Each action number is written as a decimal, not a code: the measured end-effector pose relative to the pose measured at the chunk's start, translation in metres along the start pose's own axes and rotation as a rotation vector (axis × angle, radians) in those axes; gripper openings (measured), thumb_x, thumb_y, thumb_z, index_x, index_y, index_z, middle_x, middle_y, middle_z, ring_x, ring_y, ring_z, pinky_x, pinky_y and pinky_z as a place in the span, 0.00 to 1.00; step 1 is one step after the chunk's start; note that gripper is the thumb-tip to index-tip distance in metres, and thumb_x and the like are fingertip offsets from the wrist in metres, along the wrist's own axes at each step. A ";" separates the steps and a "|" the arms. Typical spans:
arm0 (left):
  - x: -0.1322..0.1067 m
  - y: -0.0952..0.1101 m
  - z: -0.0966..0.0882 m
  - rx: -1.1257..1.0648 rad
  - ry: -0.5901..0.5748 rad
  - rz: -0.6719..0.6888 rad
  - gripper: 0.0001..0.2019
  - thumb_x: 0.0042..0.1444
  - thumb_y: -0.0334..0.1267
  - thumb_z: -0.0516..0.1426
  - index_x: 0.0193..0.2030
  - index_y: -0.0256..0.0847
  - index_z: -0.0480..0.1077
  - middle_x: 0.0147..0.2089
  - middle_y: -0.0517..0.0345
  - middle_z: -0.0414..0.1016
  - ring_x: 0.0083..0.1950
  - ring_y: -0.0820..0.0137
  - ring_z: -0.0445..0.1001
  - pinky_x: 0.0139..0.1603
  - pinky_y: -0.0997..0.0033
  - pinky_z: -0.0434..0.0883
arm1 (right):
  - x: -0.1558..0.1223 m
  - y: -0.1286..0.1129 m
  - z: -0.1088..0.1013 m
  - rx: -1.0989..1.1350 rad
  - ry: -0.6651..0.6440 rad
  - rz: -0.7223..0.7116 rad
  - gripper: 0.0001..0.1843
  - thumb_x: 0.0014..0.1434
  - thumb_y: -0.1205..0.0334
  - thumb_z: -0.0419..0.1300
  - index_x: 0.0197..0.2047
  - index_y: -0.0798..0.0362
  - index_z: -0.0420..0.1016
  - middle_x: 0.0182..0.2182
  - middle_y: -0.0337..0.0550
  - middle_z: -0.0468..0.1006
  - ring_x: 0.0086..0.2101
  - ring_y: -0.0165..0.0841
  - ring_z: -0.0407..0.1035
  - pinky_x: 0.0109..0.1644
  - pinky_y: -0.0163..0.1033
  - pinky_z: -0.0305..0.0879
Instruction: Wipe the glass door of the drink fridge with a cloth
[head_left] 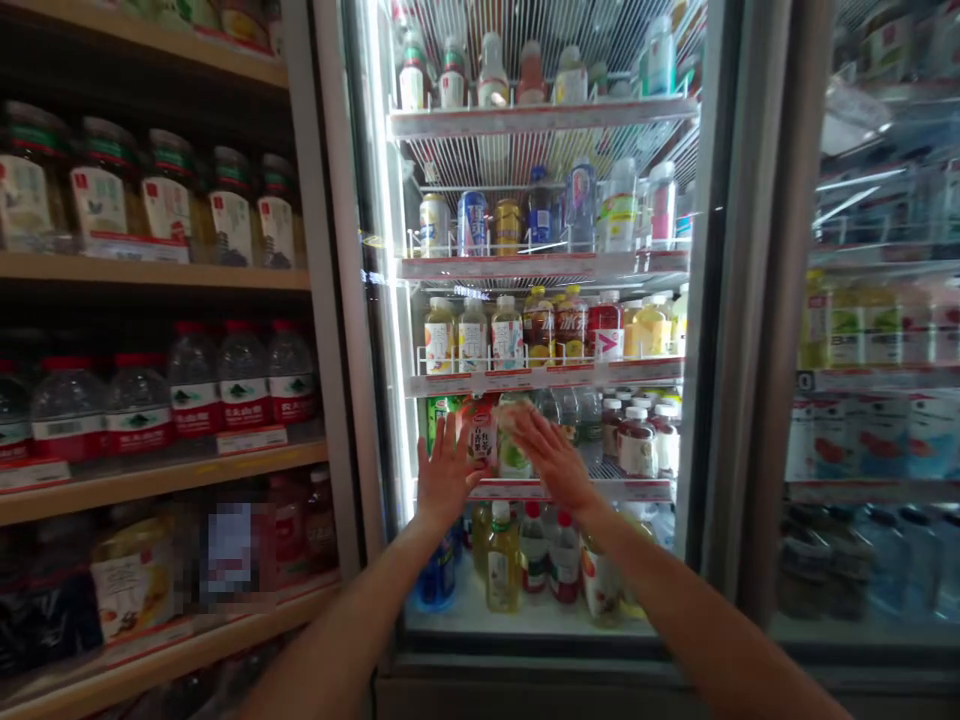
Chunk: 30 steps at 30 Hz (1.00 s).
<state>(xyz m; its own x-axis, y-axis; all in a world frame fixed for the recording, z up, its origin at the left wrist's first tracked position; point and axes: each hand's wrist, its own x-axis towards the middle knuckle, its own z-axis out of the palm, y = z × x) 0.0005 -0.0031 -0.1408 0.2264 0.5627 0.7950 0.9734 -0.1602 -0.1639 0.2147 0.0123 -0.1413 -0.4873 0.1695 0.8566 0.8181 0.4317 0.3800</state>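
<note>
My left hand (444,472) is raised at the fourth shelf of a lit drinks fridge, fingers spread and thumb stretched to the right. Nothing is in it. Just right of it stands a red drink carton (484,440), with a green pack (435,412) partly behind my fingers. My right hand (553,458) reaches in from the right with its fingers stretched out and holding nothing. Its fingertips overlap a pale green-and-white drink pack (513,458); whether they touch it I cannot tell. Clear bottles (589,425) stand behind that hand.
Bottles and cans fill the fridge shelves above, with a shelf edge (630,490) just under my hands. A yellow bottle (501,560) stands on the bottom level. Wooden shelves (150,480) with bottles flank the left; another fridge section (877,380) is at right.
</note>
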 end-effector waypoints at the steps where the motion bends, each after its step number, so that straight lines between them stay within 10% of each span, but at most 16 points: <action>1: 0.000 -0.001 0.000 -0.005 -0.001 0.004 0.38 0.55 0.49 0.55 0.68 0.40 0.45 0.70 0.42 0.41 0.70 0.56 0.40 0.65 0.43 0.50 | 0.002 0.002 -0.001 -0.016 0.040 0.068 0.31 0.60 0.74 0.48 0.65 0.46 0.54 0.64 0.39 0.56 0.66 0.34 0.36 0.65 0.49 0.52; 4: 0.000 -0.001 0.000 -0.029 -0.009 0.007 0.38 0.54 0.49 0.56 0.67 0.41 0.45 0.70 0.43 0.40 0.70 0.55 0.40 0.64 0.42 0.50 | 0.008 0.004 0.000 -0.031 0.174 0.269 0.32 0.61 0.72 0.48 0.67 0.46 0.49 0.66 0.43 0.52 0.66 0.38 0.36 0.65 0.53 0.50; 9: -0.001 0.007 -0.004 -0.134 0.024 -0.026 0.37 0.54 0.49 0.56 0.66 0.34 0.47 0.69 0.38 0.46 0.70 0.54 0.44 0.64 0.40 0.50 | 0.007 -0.025 0.011 0.159 0.073 0.076 0.36 0.59 0.74 0.47 0.67 0.41 0.45 0.64 0.40 0.56 0.65 0.36 0.40 0.64 0.52 0.54; 14: 0.002 0.029 0.003 -0.365 0.153 0.248 0.31 0.59 0.43 0.49 0.66 0.30 0.48 0.68 0.42 0.52 0.70 0.65 0.44 0.67 0.57 0.53 | 0.013 -0.040 0.014 0.365 0.172 0.264 0.40 0.56 0.73 0.49 0.68 0.45 0.39 0.65 0.45 0.53 0.64 0.37 0.47 0.63 0.53 0.56; 24: 0.041 0.075 0.031 -0.241 0.347 0.248 0.25 0.62 0.47 0.44 0.63 0.40 0.56 0.67 0.50 0.55 0.71 0.64 0.43 0.68 0.47 0.44 | 0.001 0.003 -0.018 0.262 0.256 0.262 0.32 0.62 0.64 0.47 0.68 0.51 0.44 0.64 0.52 0.56 0.61 0.42 0.54 0.60 0.55 0.59; 30: 0.062 -0.015 0.025 -0.169 0.541 0.209 0.26 0.62 0.43 0.46 0.66 0.41 0.50 0.64 0.49 0.61 0.70 0.67 0.45 0.69 0.53 0.37 | 0.024 0.065 -0.037 -0.079 0.256 0.289 0.33 0.61 0.62 0.49 0.67 0.51 0.45 0.65 0.52 0.52 0.64 0.43 0.47 0.64 0.58 0.46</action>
<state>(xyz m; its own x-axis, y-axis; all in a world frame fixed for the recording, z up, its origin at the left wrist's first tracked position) 0.0011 0.0548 -0.1036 0.3194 0.0199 0.9474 0.8809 -0.3746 -0.2891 0.2669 0.0118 -0.0830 -0.1495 0.0434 0.9878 0.9365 0.3268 0.1274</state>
